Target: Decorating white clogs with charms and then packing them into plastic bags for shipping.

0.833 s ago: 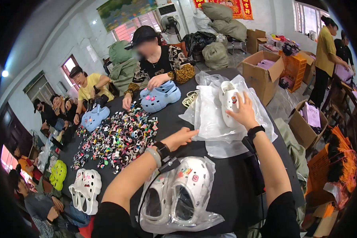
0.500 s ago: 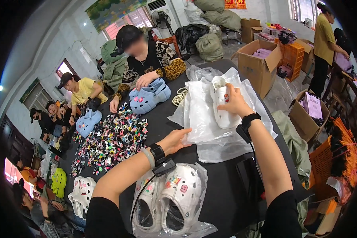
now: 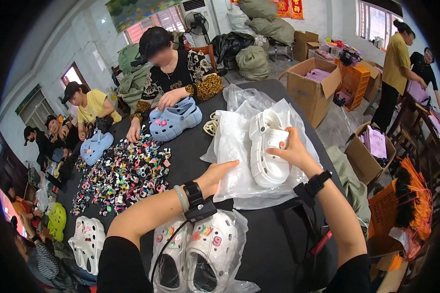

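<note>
My right hand (image 3: 298,152) is wrapped round a white clog (image 3: 270,168), thumb on its upper, near a small red and orange charm. The clog lies on a stack of translucent white plastic bags (image 3: 231,128). At the near left side of the stack, my left hand (image 3: 219,176) grips a plastic bag, its thumb on top and its other fingers hidden underneath. Below my left forearm rests a pair of white clogs (image 3: 219,234) in a clear bag, with colourful charms on them.
Left of the bags spreads a heap of small charms (image 3: 124,176) on the black table (image 3: 181,163). Across from me a person handles blue clogs (image 3: 175,122). Another white pair (image 3: 87,239) stands at the left edge. Cartons (image 3: 310,88) and an orange basket (image 3: 382,207) flank the right side.
The white clog in my right hand has come nearer to me over the bags. My left hand's thumb now presses further onto the bag. The whole view has shifted slightly.
</note>
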Tool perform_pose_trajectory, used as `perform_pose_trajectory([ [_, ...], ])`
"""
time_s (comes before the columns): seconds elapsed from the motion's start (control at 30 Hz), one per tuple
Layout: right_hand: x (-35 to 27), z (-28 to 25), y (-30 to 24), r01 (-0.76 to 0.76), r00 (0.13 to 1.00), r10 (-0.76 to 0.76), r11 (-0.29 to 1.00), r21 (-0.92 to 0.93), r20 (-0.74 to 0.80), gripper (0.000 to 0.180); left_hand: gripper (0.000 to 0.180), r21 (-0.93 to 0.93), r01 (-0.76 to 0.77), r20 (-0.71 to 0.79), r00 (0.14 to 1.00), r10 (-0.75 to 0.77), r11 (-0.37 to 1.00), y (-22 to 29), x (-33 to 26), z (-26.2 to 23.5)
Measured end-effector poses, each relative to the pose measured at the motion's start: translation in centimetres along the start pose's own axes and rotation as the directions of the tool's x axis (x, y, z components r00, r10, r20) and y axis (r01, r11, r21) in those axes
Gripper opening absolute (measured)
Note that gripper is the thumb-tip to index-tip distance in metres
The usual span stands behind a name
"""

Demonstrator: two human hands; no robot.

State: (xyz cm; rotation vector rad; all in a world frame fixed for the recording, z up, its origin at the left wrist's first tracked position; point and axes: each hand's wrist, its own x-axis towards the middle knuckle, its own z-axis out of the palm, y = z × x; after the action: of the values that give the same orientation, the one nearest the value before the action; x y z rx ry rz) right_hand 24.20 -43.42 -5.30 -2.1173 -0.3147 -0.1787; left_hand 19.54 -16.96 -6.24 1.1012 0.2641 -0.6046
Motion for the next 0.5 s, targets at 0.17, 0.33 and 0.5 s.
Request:
perform_pose_trajectory([
  [0.17,-2.2,-0.3,-0.4,-0.151,0.976,0.203,0.881,0.449,-0.071,0.072,0.043,-0.087,0.096,0.144,0.986,-0.083,0.992,-0.2,0.2,-1.6],
  [0.33,-3.1,-1.1,0.6,-0.206,0.950,0.313,0.670,0.714,-0.019,0.047,0.037,0.176,-0.040,0.069,0.997,0.028,0.983,0.2,0.1,-2.3],
  [0.5,-3.5,-4.6,-2.1,-0.043,0.986,0.164,0.337,0.940,-0.013,0.031,0.031,0.119,-0.213,0.046,0.977,0.209,0.970,4.3,-3.8,-4.6],
])
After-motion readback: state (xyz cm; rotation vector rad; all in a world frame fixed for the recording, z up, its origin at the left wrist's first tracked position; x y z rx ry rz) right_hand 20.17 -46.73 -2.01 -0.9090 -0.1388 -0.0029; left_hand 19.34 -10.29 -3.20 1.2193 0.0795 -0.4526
